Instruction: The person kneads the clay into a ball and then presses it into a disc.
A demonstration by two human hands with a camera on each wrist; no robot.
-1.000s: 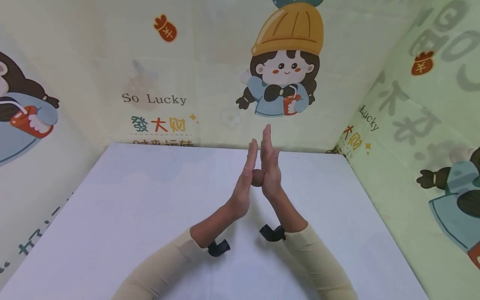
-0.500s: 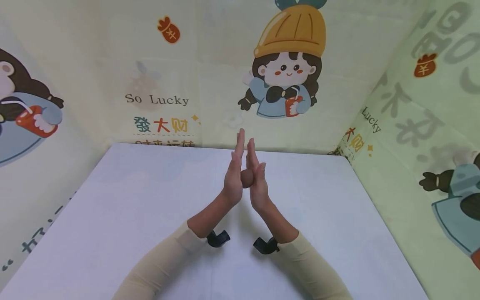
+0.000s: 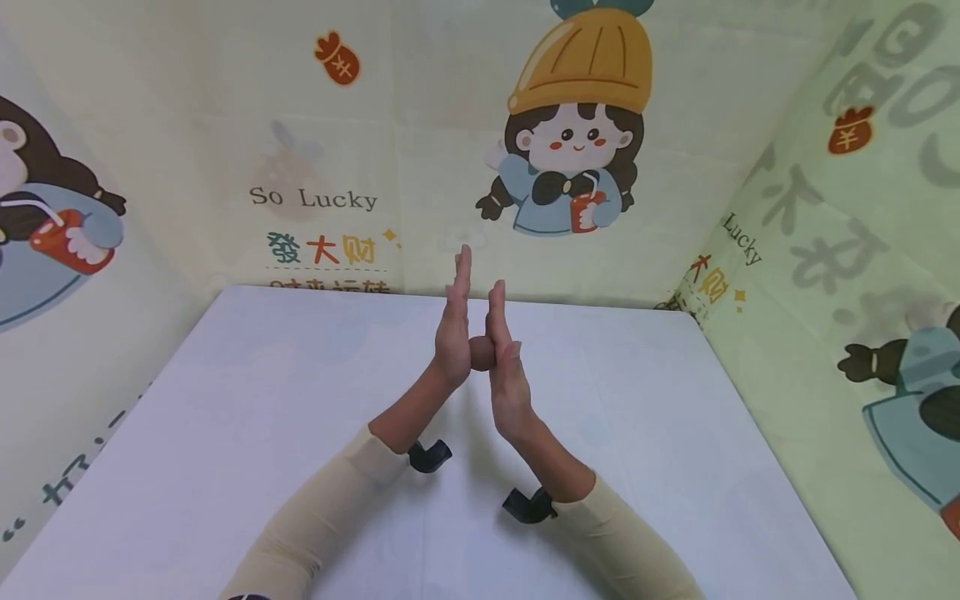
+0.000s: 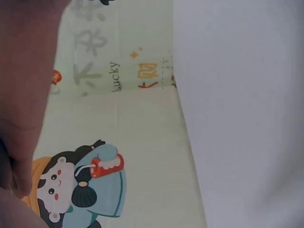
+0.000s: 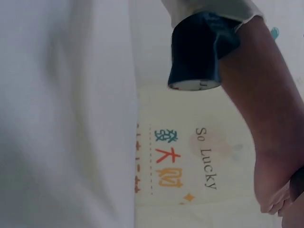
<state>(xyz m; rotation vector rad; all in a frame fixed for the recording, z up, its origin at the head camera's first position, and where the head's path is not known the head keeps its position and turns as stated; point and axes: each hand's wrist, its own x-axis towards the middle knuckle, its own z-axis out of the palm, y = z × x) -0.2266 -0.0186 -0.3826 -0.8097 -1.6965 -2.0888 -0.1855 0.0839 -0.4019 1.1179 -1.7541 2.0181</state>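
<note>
Here, 1 brown ball (image 3: 482, 353) sits between the left hand (image 3: 453, 333) and the right hand (image 3: 508, 383), both flat, above a white table (image 3: 300, 367). Cartoon walls (image 3: 435, 108) stand behind and beside it. The hands hide the ball's sides; 2 wrist views cut it off.

White table (image 3: 300, 375), and printed sheeting (image 3: 435, 50) hung right up behind it and along both sides. Back panel's got a cartoon girl (image 3: 573, 150) in a mustard beanie holding a red drink, plus a little red money pouch (image 3: 337, 58) up to the left. Under that there's "So Lucky" lettering (image 3: 313, 199) and some chunky multicolored Chinese characters (image 3: 322, 249). Right panel has another red pouch (image 3: 851, 131), faded grey lettering (image 3: 821, 258) and a cropped cartoon figure (image 3: 911, 408).
</note>
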